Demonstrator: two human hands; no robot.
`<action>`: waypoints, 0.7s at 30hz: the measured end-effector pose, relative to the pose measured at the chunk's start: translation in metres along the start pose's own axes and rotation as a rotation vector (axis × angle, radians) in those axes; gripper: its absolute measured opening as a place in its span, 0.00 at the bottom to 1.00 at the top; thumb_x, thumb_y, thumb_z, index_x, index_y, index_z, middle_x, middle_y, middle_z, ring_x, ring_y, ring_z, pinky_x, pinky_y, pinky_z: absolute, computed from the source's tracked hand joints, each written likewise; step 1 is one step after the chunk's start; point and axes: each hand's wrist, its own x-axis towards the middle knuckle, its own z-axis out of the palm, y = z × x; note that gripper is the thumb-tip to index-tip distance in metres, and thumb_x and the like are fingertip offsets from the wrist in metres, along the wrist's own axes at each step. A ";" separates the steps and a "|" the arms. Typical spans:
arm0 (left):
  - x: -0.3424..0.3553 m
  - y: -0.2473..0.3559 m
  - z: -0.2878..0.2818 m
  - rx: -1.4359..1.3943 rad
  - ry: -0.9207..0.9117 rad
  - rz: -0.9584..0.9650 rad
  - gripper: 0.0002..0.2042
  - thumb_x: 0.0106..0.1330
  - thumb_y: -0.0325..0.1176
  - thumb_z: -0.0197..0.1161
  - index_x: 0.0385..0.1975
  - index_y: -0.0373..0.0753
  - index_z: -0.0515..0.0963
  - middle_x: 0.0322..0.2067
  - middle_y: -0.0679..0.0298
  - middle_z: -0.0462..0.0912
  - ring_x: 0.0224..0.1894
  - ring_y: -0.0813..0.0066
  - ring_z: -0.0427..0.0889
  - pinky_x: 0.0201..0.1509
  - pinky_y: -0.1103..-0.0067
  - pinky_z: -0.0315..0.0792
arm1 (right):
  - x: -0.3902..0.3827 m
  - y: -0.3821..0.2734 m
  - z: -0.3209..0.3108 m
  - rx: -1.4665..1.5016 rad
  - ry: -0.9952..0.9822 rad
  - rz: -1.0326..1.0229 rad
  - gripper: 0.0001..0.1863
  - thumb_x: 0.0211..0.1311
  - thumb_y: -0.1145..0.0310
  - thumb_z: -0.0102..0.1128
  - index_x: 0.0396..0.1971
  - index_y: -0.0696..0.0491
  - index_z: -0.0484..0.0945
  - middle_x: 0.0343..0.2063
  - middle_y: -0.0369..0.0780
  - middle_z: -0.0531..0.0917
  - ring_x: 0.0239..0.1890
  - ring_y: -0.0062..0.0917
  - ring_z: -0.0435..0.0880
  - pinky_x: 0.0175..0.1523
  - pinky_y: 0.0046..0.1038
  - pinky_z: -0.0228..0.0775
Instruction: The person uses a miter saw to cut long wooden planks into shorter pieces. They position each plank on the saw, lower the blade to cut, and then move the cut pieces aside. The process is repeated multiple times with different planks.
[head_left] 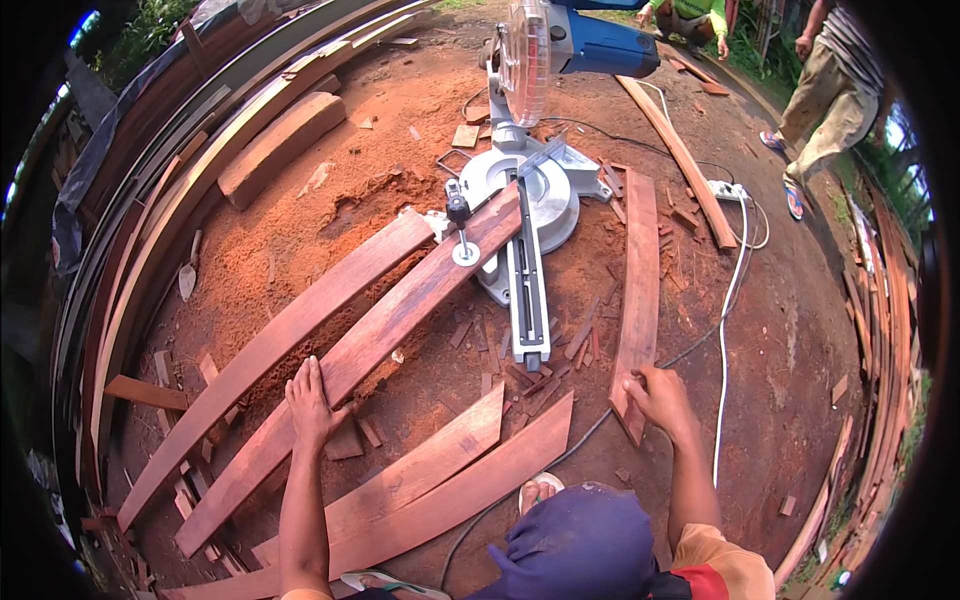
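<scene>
Currently, left grip (314,408) spread flat on plank (387,320) under saw clamp (457,209); right grip (662,402) pinching separate board (640,290).

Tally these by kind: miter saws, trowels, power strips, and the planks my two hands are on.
Miter saw: 1
Trowel: 1
Power strip: 1
Planks: 2, the saw-side plank under your left hand and the right-side plank at your right hand
Total: 5

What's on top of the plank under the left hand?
On the plank: the left hand and, nearer the saw, a round clamp pad. The wood directly beneath hand and pad is covered.
</scene>
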 end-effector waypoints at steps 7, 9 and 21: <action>0.001 0.005 0.010 -0.051 0.115 0.021 0.56 0.44 0.39 0.82 0.77 0.40 0.57 0.69 0.53 0.68 0.72 0.55 0.65 0.78 0.61 0.54 | 0.180 -0.260 -0.008 0.033 0.245 -0.582 0.34 0.74 0.40 0.53 0.56 0.61 0.75 0.31 0.56 0.87 0.40 0.51 0.89 0.49 0.52 0.80; 0.002 0.002 0.010 -0.058 0.123 0.011 0.56 0.43 0.38 0.82 0.77 0.41 0.57 0.68 0.54 0.69 0.71 0.55 0.66 0.77 0.62 0.54 | 0.210 -0.298 0.000 -0.161 0.263 -0.473 0.37 0.73 0.35 0.48 0.55 0.59 0.79 0.40 0.55 0.88 0.49 0.48 0.88 0.54 0.49 0.79; 0.001 0.000 0.013 -0.067 0.130 -0.004 0.58 0.40 0.34 0.83 0.77 0.42 0.58 0.68 0.54 0.69 0.69 0.55 0.68 0.76 0.62 0.56 | 0.232 -0.314 0.012 -0.444 0.104 -0.539 0.22 0.65 0.50 0.63 0.45 0.52 0.89 0.47 0.46 0.89 0.51 0.39 0.89 0.53 0.40 0.83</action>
